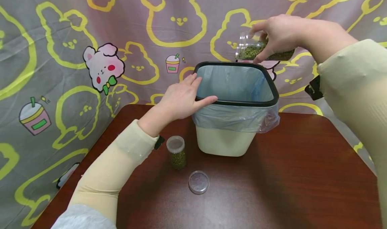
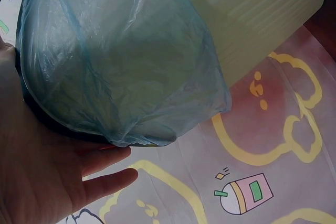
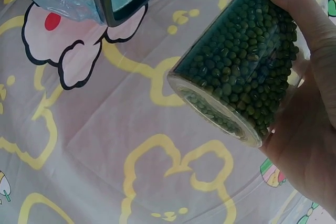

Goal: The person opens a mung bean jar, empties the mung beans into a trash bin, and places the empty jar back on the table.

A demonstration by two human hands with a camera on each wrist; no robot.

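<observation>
Nearest the right wrist camera, a jar (image 3: 239,56) of green beans (image 3: 247,40) lies tipped almost level, gripped between the thumb and fingers of the right hand (image 1: 285,32). It is raised beside the far right part of the bin's rim (image 1: 239,103), mouth toward the left; whether the mouth is over the opening, I cannot tell. The bin (image 1: 223,143) has a blue liner (image 1: 239,118) folded over its rim. Against the near left of that rim rests the left hand (image 1: 181,98), fingers straight and thumb spread.

Left of the bin, under the left forearm, a second jar (image 1: 177,158) stands upright, beans low inside it. Just in front of that is a round lid (image 1: 198,182), flat on the table (image 1: 308,175).

Behind the bin, the table's far edge is close to a patterned cloth (image 1: 178,7), which also hangs along the left side. Wider stretches of table lie to the right and in front.
</observation>
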